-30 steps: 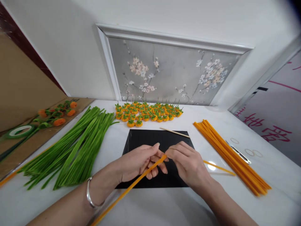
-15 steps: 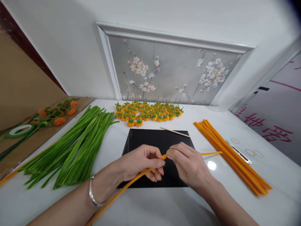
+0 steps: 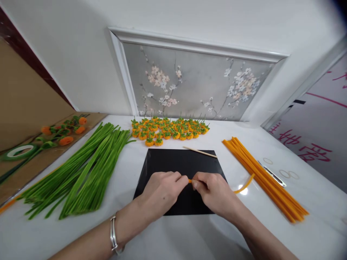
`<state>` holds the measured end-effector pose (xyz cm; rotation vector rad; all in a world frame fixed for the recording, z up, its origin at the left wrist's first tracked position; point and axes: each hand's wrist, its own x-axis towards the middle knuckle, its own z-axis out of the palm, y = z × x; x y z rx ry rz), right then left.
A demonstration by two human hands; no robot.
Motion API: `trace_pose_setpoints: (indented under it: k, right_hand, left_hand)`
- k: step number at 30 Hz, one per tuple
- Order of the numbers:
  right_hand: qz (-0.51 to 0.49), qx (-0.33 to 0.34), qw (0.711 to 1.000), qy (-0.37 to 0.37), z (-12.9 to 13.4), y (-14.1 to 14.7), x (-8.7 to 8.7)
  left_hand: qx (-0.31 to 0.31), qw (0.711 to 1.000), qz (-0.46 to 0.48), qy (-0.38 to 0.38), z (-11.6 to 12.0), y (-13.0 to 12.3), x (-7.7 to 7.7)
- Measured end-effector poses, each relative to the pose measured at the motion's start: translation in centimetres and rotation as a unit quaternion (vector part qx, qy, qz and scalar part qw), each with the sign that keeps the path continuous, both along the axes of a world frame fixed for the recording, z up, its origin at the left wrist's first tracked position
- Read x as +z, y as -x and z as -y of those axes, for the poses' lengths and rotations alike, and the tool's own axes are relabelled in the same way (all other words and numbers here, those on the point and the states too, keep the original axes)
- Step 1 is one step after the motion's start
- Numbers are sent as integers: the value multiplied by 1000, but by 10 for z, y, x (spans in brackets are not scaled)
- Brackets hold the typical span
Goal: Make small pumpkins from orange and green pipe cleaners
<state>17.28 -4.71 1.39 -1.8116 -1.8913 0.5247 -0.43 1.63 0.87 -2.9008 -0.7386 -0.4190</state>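
Observation:
Over the black mat (image 3: 168, 162), my left hand (image 3: 165, 189) and my right hand (image 3: 215, 189) meet, fingertips almost touching. Both pinch an orange pipe cleaner (image 3: 190, 181), of which a short bit shows between the fingers. One loose end of it curves out past my right hand toward the orange bundle. The left hand is turned with its back up, so its fingertips and the rest of the pipe cleaner are mostly hidden. A thin wooden stick (image 3: 200, 152) lies across the mat's far edge.
Green pipe cleaners (image 3: 89, 173) lie heaped at the left, a bundle of orange ones (image 3: 265, 180) at the right beside small scissors-like snips (image 3: 273, 174) and rubber bands (image 3: 284, 173). Several small orange pumpkins (image 3: 168, 130) stand behind the mat. Green tape (image 3: 20, 151) sits far left.
My left hand has rolled over from thumb-up to back-up. The long orange strand that hung below my left forearm is out of sight. The free end at the right now bends more.

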Motion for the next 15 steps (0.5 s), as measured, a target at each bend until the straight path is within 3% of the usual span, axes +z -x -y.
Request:
trace_pose_setpoints:
  k: [3,7,11,15]
  right_hand:
    - [34,16,999,-36,1,-3,0]
    - [84,30,991,-104,0,-3,-7]
    - [173,33,970,-165,-4,6,-16]
    - [217,13,957,-194,-3,12,-18]
  left_hand:
    - [71,994,20,77,-4,-1,0]
    - [92,981,45,164,-8,-1,0]
    - [89,980,49,171,-9,-2,1]
    - [51,990,36,126,-8,-1,3]
